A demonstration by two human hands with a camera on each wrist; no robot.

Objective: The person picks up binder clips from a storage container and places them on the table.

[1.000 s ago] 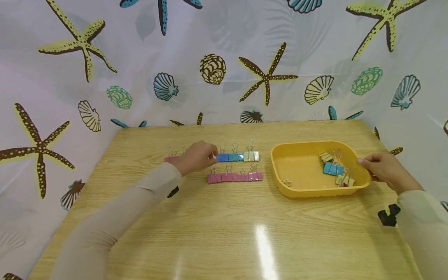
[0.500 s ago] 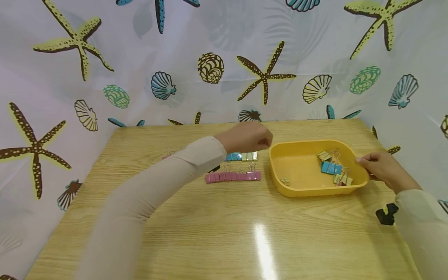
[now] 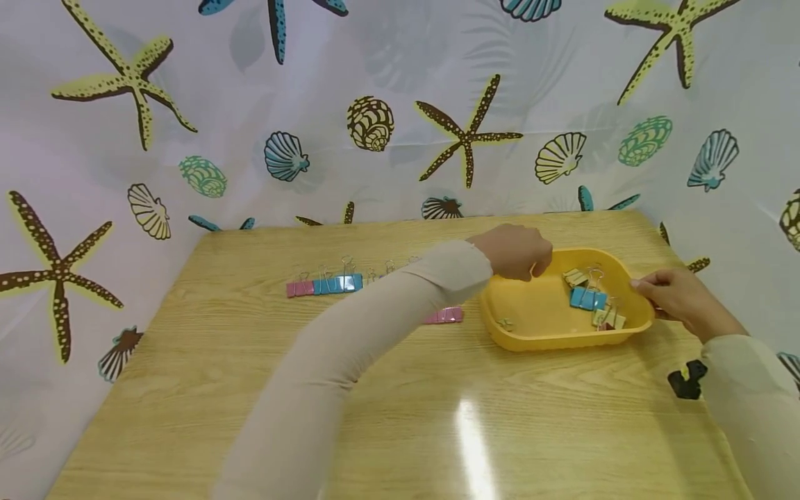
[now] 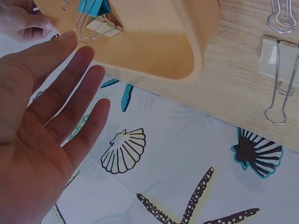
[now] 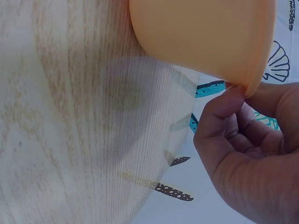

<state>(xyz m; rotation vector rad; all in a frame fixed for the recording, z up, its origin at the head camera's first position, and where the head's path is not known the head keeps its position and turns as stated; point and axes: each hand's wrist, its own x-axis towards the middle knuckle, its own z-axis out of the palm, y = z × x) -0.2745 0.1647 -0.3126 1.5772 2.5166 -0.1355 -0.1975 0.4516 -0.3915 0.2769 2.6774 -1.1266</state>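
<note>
My right hand (image 3: 678,298) pinches the right rim of a yellow plastic tray (image 3: 544,340); in the right wrist view thumb and finger meet on its edge (image 5: 261,51). Over the tray's back left corner hovers my left hand (image 3: 515,251), and the left wrist view shows its fingers (image 4: 79,123) loosely extended, holding nothing. Inside the tray lie a blue binder clip (image 3: 587,298), pale yellow binder clips (image 3: 609,319) and a gold one (image 3: 575,278) toward the right. Tiny pale clips (image 3: 505,324) sit at its front left.
Left of the tray, binder clips stand in two rows: pink (image 3: 300,288) and blue (image 3: 337,284) ones behind, pink ones (image 3: 444,315) in front. My left sleeve (image 3: 375,333) hides part of both rows. A patterned cloth (image 3: 400,139) rises behind the wooden table (image 3: 187,389).
My left hand has moved right, from the back row of clips to above the tray's left part. The right hand stays on the tray's rim.
</note>
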